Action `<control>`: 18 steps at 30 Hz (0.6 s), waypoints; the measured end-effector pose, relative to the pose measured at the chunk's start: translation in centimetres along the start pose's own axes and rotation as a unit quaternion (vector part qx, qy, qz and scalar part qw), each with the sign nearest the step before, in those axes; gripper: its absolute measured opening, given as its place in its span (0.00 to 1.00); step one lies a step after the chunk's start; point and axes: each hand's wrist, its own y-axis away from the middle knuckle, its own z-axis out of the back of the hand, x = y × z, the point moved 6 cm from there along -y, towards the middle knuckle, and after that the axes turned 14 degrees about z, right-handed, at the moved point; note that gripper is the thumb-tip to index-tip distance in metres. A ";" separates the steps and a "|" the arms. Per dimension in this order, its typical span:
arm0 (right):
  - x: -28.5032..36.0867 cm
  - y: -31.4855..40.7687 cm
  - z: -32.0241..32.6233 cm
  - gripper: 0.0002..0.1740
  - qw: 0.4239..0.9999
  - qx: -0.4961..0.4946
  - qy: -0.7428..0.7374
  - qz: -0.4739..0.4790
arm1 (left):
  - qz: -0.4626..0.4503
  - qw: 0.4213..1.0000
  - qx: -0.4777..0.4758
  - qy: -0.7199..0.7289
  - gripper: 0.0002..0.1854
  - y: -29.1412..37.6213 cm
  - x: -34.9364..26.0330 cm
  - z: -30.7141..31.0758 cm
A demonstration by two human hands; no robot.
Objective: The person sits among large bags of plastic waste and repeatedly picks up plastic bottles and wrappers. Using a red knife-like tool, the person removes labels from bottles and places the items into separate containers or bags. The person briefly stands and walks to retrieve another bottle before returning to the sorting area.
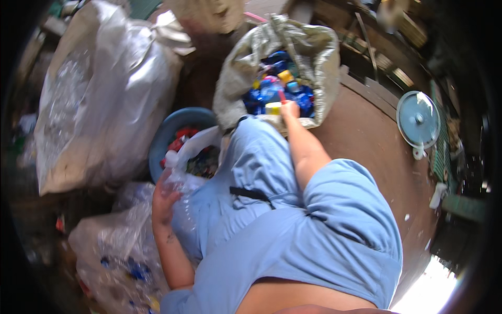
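Note:
My left hand (162, 202) grips a clear plastic bottle (181, 188), its pale neck pointing up and away from me. At the near rim of a woven plastic sack (231, 90), my right hand (291, 108) is closed on a thin red object (281, 95); blur hides what it is. Inside the sack lie blue plastic bottles (304, 98) and several yellow pieces. Between my left hand and the sack stands a blue basin (157, 143). It holds red pieces (182, 137) and, beside a whitish plastic bag (200, 142), small mixed-coloured pieces (202, 165).
A large translucent sack (113, 98) of clear plastic stands at the left. Below it, a clear bag (117, 239) holds some blue items. On the brown floor (364, 129) at the right is a round fan-like object (419, 117). Wooden boards (376, 94) border the floor.

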 end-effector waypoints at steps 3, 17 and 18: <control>4.6 0.9 1.3 0.24 0.997 0.010 -0.069 0.019 | -0.021 0.998 -0.038 -0.054 0.43 -0.7 0.0 -0.3; 33.3 23.6 4.9 0.15 0.729 0.250 -0.245 0.588 | -0.029 0.986 0.079 -0.141 0.41 -4.0 -2.4 -3.9; 33.4 24.2 5.5 0.14 0.733 0.270 -0.229 0.582 | -0.033 0.987 0.078 -0.138 0.41 -3.5 -2.4 -3.5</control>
